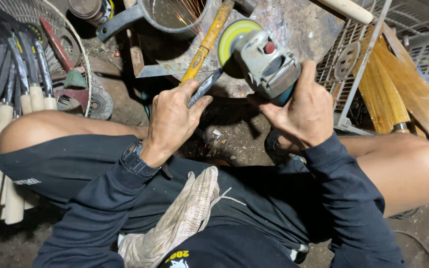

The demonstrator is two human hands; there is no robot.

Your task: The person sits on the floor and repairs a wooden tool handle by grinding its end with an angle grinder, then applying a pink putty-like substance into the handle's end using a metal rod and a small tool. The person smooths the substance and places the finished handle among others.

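While the right hand (pixel 306 111) grips an angle grinder (pixel 261 57), the left hand (pixel 172 119) pinches a dark blade (pixel 205 87) against its disc above the lap; steady, light pressure seems wise as sparks (pixel 189 7) fly.

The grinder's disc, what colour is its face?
Yellow-green rim on the grinding disc, seen in the head view.

Grey angle grinder (pixel 266 62) grinds a dark blade (pixel 205 87), sparks flying.
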